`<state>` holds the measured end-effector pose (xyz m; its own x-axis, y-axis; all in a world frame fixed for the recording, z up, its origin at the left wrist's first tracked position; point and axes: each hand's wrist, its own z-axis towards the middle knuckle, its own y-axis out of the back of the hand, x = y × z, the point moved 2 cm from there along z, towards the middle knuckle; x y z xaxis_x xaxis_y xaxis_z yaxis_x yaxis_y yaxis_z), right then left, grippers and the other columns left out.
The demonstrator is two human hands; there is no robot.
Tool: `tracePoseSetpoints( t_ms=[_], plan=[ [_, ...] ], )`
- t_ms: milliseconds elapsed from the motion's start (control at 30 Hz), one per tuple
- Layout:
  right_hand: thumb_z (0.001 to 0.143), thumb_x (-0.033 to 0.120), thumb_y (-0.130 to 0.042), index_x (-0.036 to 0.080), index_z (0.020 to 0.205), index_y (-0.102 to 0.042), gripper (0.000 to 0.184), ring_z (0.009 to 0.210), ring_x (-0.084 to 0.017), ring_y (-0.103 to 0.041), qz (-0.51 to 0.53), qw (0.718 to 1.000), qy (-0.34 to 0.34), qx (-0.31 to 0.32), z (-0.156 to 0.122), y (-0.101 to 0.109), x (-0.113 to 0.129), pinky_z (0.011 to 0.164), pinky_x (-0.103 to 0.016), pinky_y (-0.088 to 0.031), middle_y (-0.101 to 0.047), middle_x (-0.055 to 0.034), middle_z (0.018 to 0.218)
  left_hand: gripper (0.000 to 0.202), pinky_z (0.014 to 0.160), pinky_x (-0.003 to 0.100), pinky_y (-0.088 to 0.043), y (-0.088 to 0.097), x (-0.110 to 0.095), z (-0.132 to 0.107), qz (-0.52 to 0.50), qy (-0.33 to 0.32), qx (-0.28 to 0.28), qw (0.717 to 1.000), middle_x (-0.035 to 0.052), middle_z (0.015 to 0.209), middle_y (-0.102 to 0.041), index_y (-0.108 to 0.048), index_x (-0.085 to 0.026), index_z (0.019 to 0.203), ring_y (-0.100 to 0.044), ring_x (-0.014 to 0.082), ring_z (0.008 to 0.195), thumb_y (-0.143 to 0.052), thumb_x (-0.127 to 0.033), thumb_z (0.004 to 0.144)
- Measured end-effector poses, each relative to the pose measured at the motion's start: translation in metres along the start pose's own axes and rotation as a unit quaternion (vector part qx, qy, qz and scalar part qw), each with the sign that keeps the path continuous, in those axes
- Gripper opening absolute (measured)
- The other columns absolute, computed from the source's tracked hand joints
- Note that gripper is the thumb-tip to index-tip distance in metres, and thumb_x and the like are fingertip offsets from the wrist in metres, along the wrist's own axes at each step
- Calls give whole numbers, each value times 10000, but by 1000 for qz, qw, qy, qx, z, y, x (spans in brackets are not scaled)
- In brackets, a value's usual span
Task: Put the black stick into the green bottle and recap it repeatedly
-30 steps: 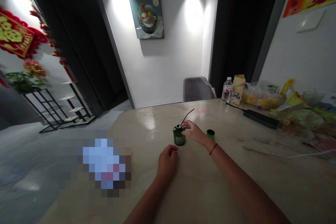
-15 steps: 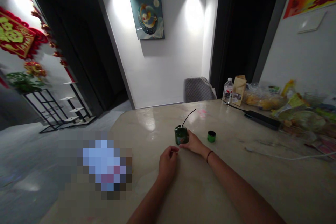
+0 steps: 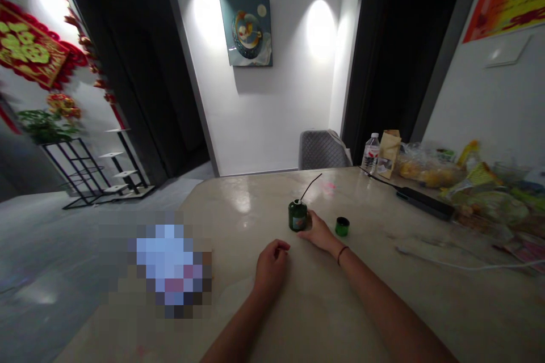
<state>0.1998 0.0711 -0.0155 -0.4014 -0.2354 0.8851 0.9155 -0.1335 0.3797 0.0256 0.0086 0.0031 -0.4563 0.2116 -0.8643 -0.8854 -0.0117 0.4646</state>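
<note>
A small dark green glass bottle (image 3: pixel 297 218) with a label on its front stands upright on the table. One thin black stick (image 3: pixel 311 186) leans out of its neck to the right. My right hand (image 3: pixel 318 233) holds the bottle low on its right side, thumb in front; the fingers behind the glass are mostly hidden. On the table nearer to me rests my left hand (image 3: pixel 272 264), fingers loosely curled with nothing visible in them, apart from the bottle. A green cap (image 3: pixel 342 227) lies right of my right hand, its open side up.
The pale stone-look table (image 3: pixel 238 232) carries a pixelated person or object (image 3: pixel 170 264) at its left edge. On the right are a water bottle (image 3: pixel 371 154), a paper bag (image 3: pixel 389 153), a black power strip (image 3: pixel 424 202), a white cable (image 3: pixel 451 264) and food bags. Behind stands a grey chair (image 3: pixel 321 150).
The bottle has moved slightly away from me and to the right with my right hand, nearer the cap. The gap between it and my left hand has grown. My view has tilted up a little.
</note>
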Motion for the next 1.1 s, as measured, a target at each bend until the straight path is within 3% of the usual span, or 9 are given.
tracePoseSetpoints(
  t_ms=[100,167,333,433,567,667,767,867,1100],
  plan=[
    [600,179,-663,133,1272,-314,759,1020,-200,-559,-60,998,-29,-7,-9,9,3,868,-327,-427,-563,-127,1135,186,621,231,-387,0,0,0,8,-5,4,1000,-4,668,-581,-572,-181,800,-539,132,653,-403,-220,732],
    [663,196,-615,84,1300,-287,725,982,-211,-576,-139,989,-42,-6,-19,18,10,841,-326,-435,-583,-149,1086,266,573,220,-362,1,-1,1,20,0,-1,1000,-31,598,-521,-552,-183,953,-502,122,583,-377,-228,757],
    [769,148,-474,64,1172,-458,412,939,-212,-581,-320,947,-10,30,-44,34,33,808,-284,-408,-633,-141,952,446,529,208,-317,4,-7,0,56,3,-22,998,-58,554,-404,-378,-168,1248,-436,116,524,-302,-237,814],
    [792,163,-454,119,1018,-519,239,788,-174,-608,-353,935,-10,39,-55,40,38,686,-246,-407,-649,-93,847,362,530,207,-310,5,-11,0,79,-17,-17,997,-56,563,-415,-455,-182,1139,-439,116,530,-323,-287,819],
    [798,115,-408,140,869,-540,152,711,-158,-596,-425,903,42,53,-66,46,32,590,-236,-362,-640,-80,800,138,516,207,-263,10,-11,2,190,-92,-8,977,-57,554,-405,-499,-196,732,-377,97,507,-444,-318,764],
    [767,49,-397,147,736,-557,190,723,-154,-589,-467,876,77,94,-70,52,23,600,-236,-350,-644,-76,801,254,515,216,-224,17,-8,4,265,-152,-19,952,-46,534,-360,-401,-185,528,-314,89,498,-387,-235,777],
    [756,19,-387,146,717,-563,220,676,-146,-580,-490,862,89,94,-69,61,21,566,-236,-336,-645,-70,771,258,516,220,-206,25,-7,6,306,-181,-30,934,-44,522,-337,-367,-179,499,-286,85,489,-357,-156,755],
    [759,0,-370,143,739,-557,236,650,-142,-561,-512,846,143,46,-67,66,25,543,-241,-323,-628,-74,754,232,519,216,-208,26,-8,5,332,-202,-32,921,-39,527,-359,-390,-181,521,-292,86,490,-349,-126,743],
    [793,11,-358,151,685,-504,230,597,-128,-513,-518,817,253,25,-74,54,25,521,-247,-302,-564,-45,664,194,512,202,-221,16,-12,-5,349,-245,57,903,-24,557,-449,-442,-183,571,-351,91,515,-366,-100,729]
  ],
)
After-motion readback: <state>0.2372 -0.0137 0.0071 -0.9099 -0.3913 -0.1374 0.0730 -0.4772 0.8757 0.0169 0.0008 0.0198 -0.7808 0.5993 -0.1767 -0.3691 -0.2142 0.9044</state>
